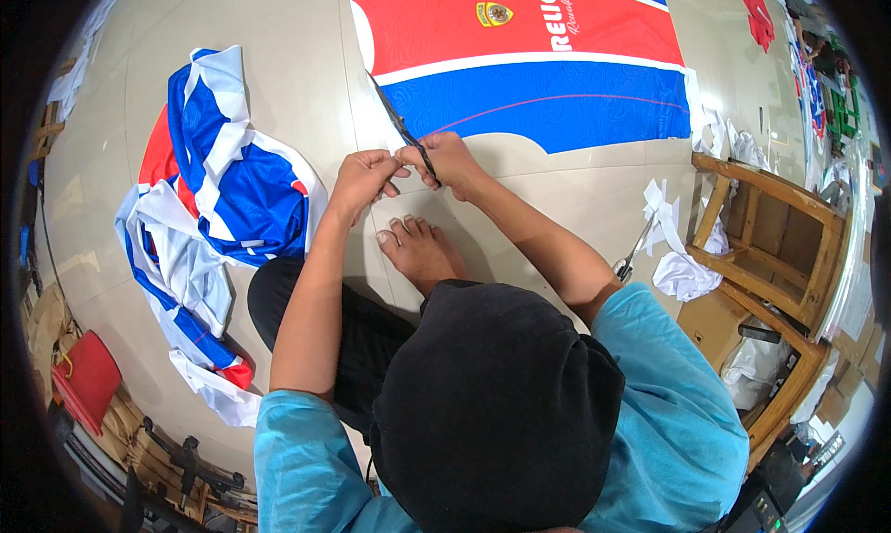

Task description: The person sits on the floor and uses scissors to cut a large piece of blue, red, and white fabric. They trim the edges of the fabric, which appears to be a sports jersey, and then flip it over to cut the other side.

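Observation:
A large printed cloth [557, 97] with red, white and blue bands lies spread on the floor ahead of me. My right hand [452, 159] grips the handles of dark scissors [397, 120], whose blades point up and to the left along the cloth's white left edge. My left hand [364, 180] is just left of the right one, fingers pinched on the thin white strip at the cloth's edge. Both hands nearly touch. My bare foot [419, 251] rests on the floor right below them.
A crumpled pile of blue, white and red cloth pieces [209, 208] lies at my left. White scraps [682, 273] and a second pair of scissors [634, 254] lie at my right, beside a wooden frame stool [775, 245]. A red item [88, 377] sits at lower left.

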Motion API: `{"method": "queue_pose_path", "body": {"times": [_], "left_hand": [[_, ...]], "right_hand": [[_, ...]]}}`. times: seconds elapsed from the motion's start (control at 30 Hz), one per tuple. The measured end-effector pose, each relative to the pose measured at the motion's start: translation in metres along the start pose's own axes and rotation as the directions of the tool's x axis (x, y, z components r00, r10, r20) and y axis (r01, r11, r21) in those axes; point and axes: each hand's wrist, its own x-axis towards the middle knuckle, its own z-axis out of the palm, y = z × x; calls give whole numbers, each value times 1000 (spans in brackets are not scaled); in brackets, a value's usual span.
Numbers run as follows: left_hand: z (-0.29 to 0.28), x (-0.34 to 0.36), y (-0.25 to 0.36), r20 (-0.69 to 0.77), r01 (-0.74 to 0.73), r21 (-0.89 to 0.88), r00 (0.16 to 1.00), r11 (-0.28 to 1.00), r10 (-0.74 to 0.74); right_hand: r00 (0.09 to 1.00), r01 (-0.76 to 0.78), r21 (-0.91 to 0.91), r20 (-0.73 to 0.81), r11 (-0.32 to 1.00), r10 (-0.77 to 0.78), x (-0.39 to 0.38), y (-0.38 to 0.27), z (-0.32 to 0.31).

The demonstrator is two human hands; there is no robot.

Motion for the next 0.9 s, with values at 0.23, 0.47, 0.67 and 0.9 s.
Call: {"method": "queue_pose_path", "body": {"times": [0.23,0.47,0.67,0.9], "left_hand": [[1,-1,2,-4,11,5,1000,1000,-11],[0,0,0,3,2,3,1000,1000,-2],[0,0,-1,-3,-2,-9,1000,1000,2],[-2,-3,6,-93,-55,-42,994,998,51]], "right_hand": [[1000,-18,18,-15,1000,19,0,0,2],[999,-4,6,-35,1000,4,2,1,3],[999,-4,1,-33,1000,4,3,3,4],[999,-40,-38,23,998,41,-8,-4,-7]]}}
